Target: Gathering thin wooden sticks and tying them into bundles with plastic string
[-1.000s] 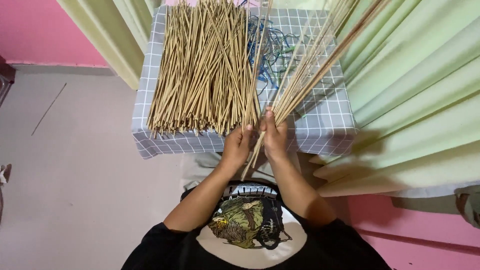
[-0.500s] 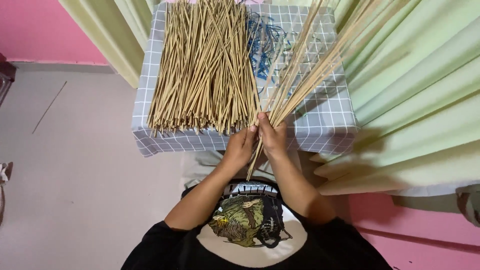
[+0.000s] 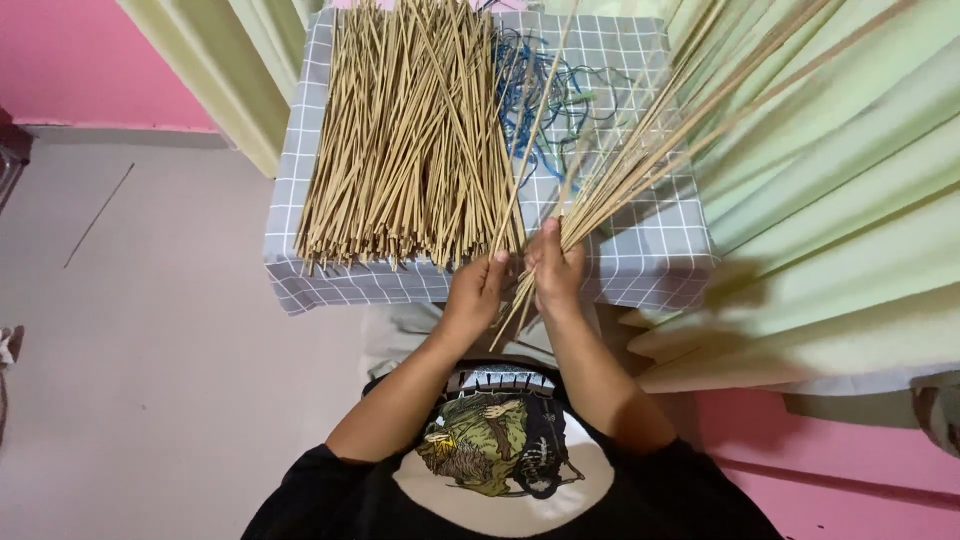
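**Hands gather thin sticks over checked table**

Far stick ends run off the frame's top. A tan stick pile (image 3: pixel 410 140) lies across the grey checked table (image 3: pixel 655 255), blue cord (image 3: pixel 535 85) beside it. The left hand (image 3: pixel 478 292) pinches one stick (image 3: pixel 530 140); the right hand (image 3: pixel 556 268) is clamped around a fanned bundle (image 3: pixel 680 130).

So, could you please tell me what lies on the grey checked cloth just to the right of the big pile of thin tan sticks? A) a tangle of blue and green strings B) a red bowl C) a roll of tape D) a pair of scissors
A: a tangle of blue and green strings lies on the grey checked cloth, between the big pile of thin tan sticks and the fanned bundle of sticks in the right hand.
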